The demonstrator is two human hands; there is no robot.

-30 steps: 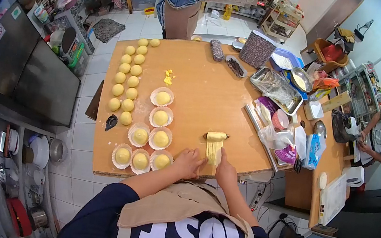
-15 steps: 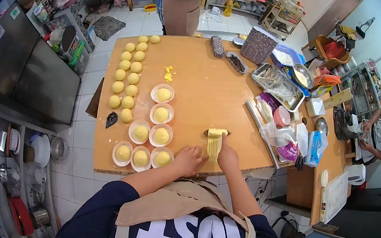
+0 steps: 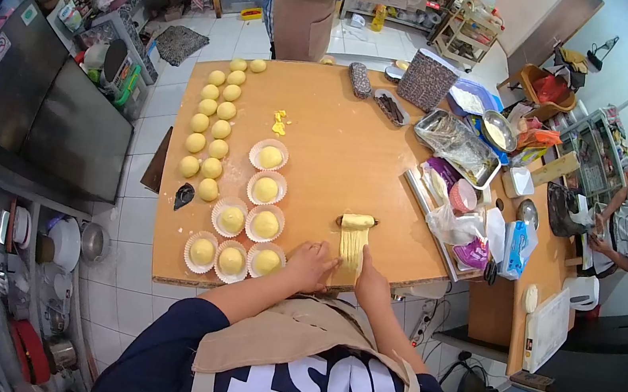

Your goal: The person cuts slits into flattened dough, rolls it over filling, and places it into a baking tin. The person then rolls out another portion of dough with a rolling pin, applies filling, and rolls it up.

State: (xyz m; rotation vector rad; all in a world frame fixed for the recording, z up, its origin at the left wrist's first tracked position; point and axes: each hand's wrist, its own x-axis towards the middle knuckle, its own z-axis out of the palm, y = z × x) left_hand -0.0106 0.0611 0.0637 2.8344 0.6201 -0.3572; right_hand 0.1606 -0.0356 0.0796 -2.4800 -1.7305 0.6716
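A strip of yellow dough (image 3: 352, 251) lies in front of me, cut lengthwise into narrow bands. Its far end is wrapped around a dark brown stick (image 3: 340, 220) whose tips poke out on both sides. My left hand (image 3: 310, 266) rests on the table at the strip's near left edge, fingers stretched out. At the near right edge is my right hand (image 3: 372, 286), its index finger extended along the dough; its other fingers are partly hidden. Left of my hands, round dough balls sit in paper cups (image 3: 267, 261).
Plain dough balls (image 3: 220, 129) stand in two rows on the table's left side, near yellow scraps (image 3: 280, 122). A tray of dark sticks (image 3: 390, 108), a metal tray (image 3: 457, 146) and bags crowd the right. A person in an apron (image 3: 303, 18) stands across the table; another sits right.
My right hand has drawn back from the rolled far end of the dough to its near right edge. My left hand has hardly moved.
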